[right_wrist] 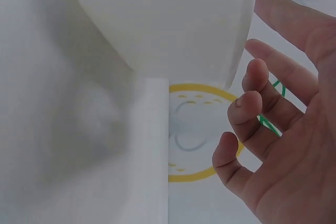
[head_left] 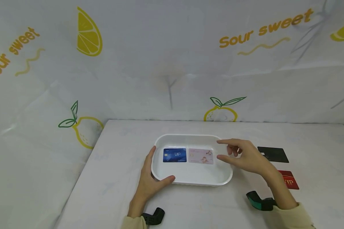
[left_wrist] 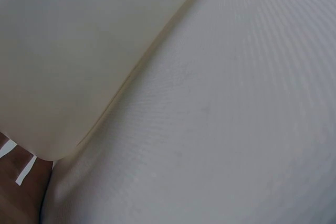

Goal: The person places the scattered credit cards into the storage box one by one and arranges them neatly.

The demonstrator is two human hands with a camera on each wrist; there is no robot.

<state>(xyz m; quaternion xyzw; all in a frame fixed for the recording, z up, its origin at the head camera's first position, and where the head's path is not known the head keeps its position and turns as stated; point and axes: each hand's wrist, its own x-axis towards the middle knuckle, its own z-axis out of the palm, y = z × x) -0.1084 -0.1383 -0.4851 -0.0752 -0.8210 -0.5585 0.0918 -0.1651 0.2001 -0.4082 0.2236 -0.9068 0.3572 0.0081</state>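
A white rounded tray (head_left: 195,175) lies on the table, holding a blue VIP card (head_left: 175,155) on the left and a pink card (head_left: 201,156) beside it. At the tray's left end my left hand (head_left: 149,182) grips the rim, its thumb over the front left corner. Over the right rim hovers my right hand (head_left: 246,156), thumb and index finger spread apart with nothing between them. Its other fingers (right_wrist: 247,108) are loosely curled. In the left wrist view the tray's outer wall (left_wrist: 79,51) hides most of the left hand.
Right of the tray lie a black card (head_left: 275,154) and a red VIP card (head_left: 291,180), both partly behind the right hand or forearm. The white table (head_left: 114,152) meets a lemon-printed backdrop (head_left: 160,63) at its far edge.
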